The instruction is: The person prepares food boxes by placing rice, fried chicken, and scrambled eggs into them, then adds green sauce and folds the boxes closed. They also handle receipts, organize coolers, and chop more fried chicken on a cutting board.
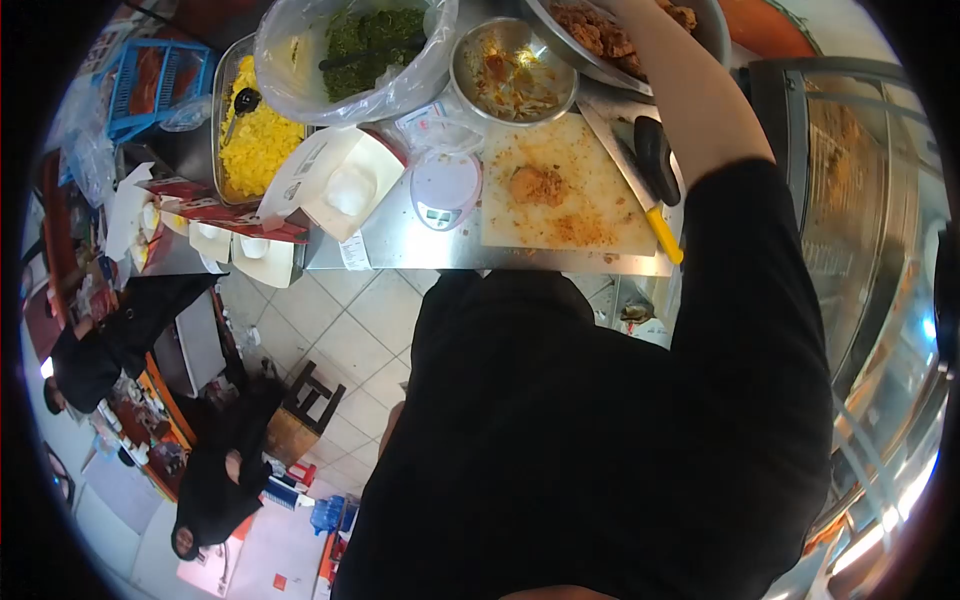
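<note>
Loose black top over the torso, right sleeve equally black, wide, plain-edged, bare forearm beyond it

The top edge cuts off your right forearm, so you can't see your right hand or its grip. That edge also crops the big bowl and the bag-lined tub, and your forearm hides part of the meat. Your left hand is out of sight. The scale's digits and the slip's print are too small to read.
</note>
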